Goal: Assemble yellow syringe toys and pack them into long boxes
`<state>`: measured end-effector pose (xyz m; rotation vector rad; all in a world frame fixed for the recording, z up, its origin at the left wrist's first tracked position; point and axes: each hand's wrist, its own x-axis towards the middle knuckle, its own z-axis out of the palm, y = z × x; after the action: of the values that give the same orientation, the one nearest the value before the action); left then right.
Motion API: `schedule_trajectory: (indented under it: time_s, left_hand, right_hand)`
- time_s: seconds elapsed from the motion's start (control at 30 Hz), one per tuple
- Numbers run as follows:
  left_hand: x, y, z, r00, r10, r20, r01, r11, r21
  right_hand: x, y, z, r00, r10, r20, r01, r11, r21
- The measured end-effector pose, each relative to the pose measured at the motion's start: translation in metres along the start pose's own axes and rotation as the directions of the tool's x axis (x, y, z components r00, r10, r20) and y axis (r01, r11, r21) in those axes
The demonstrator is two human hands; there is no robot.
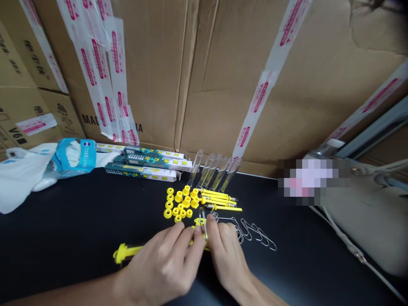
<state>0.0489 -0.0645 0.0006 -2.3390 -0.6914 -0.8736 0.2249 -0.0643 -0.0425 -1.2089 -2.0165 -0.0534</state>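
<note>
- Left hand (167, 255) curled closed on yellow rod (132, 250), lower centre of frame
- Right hand (228, 255) bunched at pale loop (204, 227); exact grip unclear
- Probably best: brace rod, ease loop gently, no twisting

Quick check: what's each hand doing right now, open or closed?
Left hand: closed, holding a yellow spring-scale part.
Right hand: fingers curled beside a wire loop; grip cannot be told.

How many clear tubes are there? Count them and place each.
5, side by side behind the yellow rods: leftmost tube, nearest the boxes; second tube; third tube; fourth tube; rightmost tube. Overlap could hide another.
</note>
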Motion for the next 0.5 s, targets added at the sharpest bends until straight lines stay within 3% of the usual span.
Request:
schedule_trajectory:
  time_s: [0.17, 0.37, 0.5]
  left_hand:
    - [-0.004, 0.000, 0.004, 0.997, -0.055, 0.062, 0.062, 0.990, -0.126]
    - [-0.009, -0.005, 0.010, 1.000, -0.021, 0.018, 0.023, 0.996, -0.086]
    - [-0.012, -0.012, 0.012, 0.999, -0.030, 0.031, 0.033, 0.995, -0.094]
  right_hand:
    - [0.008, -0.010, -0.001, 0.997, 0.061, 0.049, -0.066, 0.991, 0.115]
    - [0.016, -0.015, -0.002, 0.933, 0.286, 0.218, -0.321, 0.935, 0.148]
    - [0.016, -0.006, -0.010, 0.942, 0.243, 0.232, -0.298, 0.924, 0.239]
